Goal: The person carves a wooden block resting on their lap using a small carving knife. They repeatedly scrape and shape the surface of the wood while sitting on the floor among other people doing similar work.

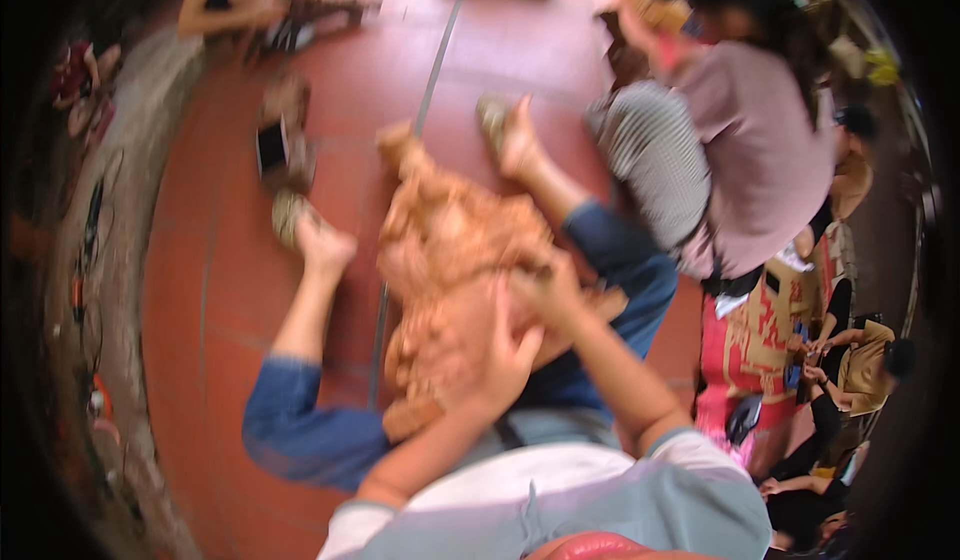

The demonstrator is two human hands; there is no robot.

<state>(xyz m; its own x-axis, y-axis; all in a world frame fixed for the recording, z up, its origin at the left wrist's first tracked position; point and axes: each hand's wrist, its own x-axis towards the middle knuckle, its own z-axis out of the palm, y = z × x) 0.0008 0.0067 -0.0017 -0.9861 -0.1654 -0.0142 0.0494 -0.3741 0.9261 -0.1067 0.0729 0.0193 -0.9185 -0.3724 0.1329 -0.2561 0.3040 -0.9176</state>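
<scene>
Plainly at the dial's centre, tilted across the lap between spread knees, a brown carving (450,230), narrow end pointing to 11 o'clock, broad base toward 5. On its smooth lower part, at 5 o'clock, the left hand (512,362), opened out, thumb spread and fingers laid along the face. At 3 o'clock, by the edge and just beside the left, the right hand (548,288), fingers bent; cannot tell, through the blur, whether clamped on anything. Around these, blue jeans (305,420), with a knee out at 8 o'clock and another at 3. Farther out, on the red tiled floor (215,300), a slippered left foot (325,250) at 10 o'clock and a slippered right foot (520,145) near 12. Beyond the left foot, between 10 and 11, a brownish object (292,110) with a dark patch, too smeared to name. At 2, close by, a crouching person in a pink top (765,155). Toward 4, a red-patterned mat (740,360); past it, a person in a tan shirt (868,365).
</scene>
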